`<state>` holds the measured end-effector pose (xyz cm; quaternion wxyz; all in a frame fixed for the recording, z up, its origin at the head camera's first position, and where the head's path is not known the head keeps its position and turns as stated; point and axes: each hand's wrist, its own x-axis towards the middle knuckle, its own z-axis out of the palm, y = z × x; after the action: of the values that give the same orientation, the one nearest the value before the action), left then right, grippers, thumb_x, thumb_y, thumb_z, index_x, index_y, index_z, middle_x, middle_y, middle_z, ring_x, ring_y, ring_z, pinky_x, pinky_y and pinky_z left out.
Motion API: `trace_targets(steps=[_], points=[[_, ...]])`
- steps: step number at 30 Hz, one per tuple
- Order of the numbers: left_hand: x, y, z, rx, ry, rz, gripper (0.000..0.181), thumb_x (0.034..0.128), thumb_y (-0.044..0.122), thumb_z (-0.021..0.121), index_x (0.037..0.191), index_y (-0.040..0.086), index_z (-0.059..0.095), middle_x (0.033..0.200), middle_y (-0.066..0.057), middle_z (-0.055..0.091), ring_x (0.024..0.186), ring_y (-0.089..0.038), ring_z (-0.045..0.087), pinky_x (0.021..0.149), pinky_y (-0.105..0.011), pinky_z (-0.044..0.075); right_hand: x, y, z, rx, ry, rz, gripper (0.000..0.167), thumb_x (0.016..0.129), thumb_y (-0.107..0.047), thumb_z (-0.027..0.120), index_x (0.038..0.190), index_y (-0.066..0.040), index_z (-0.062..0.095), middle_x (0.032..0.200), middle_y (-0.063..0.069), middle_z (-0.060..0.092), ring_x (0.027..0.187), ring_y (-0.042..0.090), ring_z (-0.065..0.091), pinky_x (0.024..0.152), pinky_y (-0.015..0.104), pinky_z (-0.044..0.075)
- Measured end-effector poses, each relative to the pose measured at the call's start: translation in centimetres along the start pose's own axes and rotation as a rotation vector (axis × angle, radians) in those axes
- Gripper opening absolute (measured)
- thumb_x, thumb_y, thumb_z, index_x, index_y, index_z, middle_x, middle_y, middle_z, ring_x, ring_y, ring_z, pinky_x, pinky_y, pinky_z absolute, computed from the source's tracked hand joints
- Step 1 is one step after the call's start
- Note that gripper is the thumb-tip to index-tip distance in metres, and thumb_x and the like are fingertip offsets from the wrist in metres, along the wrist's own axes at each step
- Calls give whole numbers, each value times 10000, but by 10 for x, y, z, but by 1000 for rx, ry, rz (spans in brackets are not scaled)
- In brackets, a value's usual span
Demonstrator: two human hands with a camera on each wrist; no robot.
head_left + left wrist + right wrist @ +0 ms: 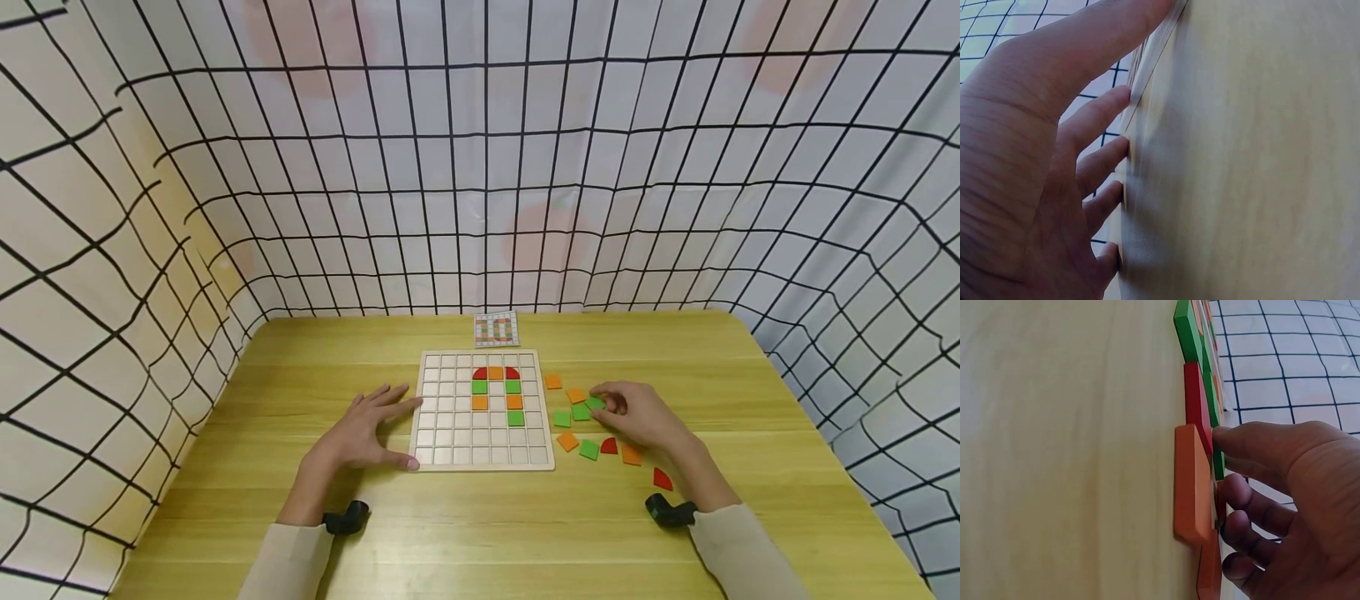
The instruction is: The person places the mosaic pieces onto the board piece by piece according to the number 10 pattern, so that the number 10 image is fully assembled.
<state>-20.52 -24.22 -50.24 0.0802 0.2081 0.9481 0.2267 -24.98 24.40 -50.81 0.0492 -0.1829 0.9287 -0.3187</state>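
Observation:
A pale gridded board (444,422) lies on the table with red, orange and green tiles set in its middle and right cells. My left hand (367,429) is spread at its left side, thumb and index fingertips touching the edge; in the left wrist view the hand (1041,156) has its fingers apart. Right of the board, my right hand (637,411) pinches a green square tile (595,403) among loose tiles. In the right wrist view, the thumb of the hand (1285,487) meets a green tile's edge, beside a red tile (1196,403) and an orange tile (1191,481).
A small patterned card (496,330) lies behind the board. Loose orange, green and red pieces lie between the board and my right hand, with a red quarter-round (662,478) nearer the front. A black wire grid (480,192) stands behind the table (465,533) and at both sides.

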Motion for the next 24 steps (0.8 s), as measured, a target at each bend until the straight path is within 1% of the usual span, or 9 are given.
trace_targets(steps=[3, 7, 11, 14, 19, 24], points=[[0, 0, 0, -2, -2, 0, 1020, 691, 704, 833, 1554, 293, 479, 1698, -111, 289, 1576, -437, 193, 1230, -739, 85, -2, 3, -1, -18, -13, 3, 349, 964, -251, 740, 1257, -66, 697, 810, -39, 575, 712, 123, 493, 701, 260, 441], [0, -1, 0, 3, 1, 3, 1019, 692, 704, 832, 1555, 294, 477, 1697, -116, 292, 1574, -440, 197, 1227, -743, 88, -4, 7, -2, 4, -15, 17, 372, 941, -273, 771, 1237, -63, 693, 817, -34, 583, 705, 128, 493, 674, 253, 445], [1, -2, 1, -6, 4, 3, 1015, 691, 694, 838, 1553, 296, 480, 1697, -115, 292, 1574, -440, 196, 1228, -742, 81, -5, 13, -3, 22, -11, 23, 413, 934, -261, 779, 1271, -43, 682, 818, -25, 580, 699, 130, 484, 646, 242, 425], [0, -3, 2, -5, 5, 10, 1021, 690, 700, 834, 1556, 297, 475, 1697, -117, 290, 1572, -444, 197, 1225, -745, 83, -6, 15, -4, 17, -10, 13, 375, 944, -243, 767, 1258, -50, 699, 808, -25, 571, 696, 129, 478, 640, 242, 410], [-1, -3, 3, 5, 7, 21, 1037, 689, 715, 825, 1565, 299, 459, 1698, -113, 289, 1571, -440, 207, 1224, -746, 95, -7, 16, -4, 12, 8, -5, 282, 943, -246, 770, 1171, -84, 737, 800, -32, 561, 689, 127, 474, 625, 241, 402], [-1, -2, 1, 3, 20, 29, 1025, 690, 699, 834, 1555, 278, 480, 1690, -127, 305, 1562, -453, 222, 1218, -754, 97, -7, 16, -3, 32, 26, 8, 270, 939, -272, 776, 1136, -93, 739, 805, -23, 569, 691, 137, 482, 612, 241, 414]])
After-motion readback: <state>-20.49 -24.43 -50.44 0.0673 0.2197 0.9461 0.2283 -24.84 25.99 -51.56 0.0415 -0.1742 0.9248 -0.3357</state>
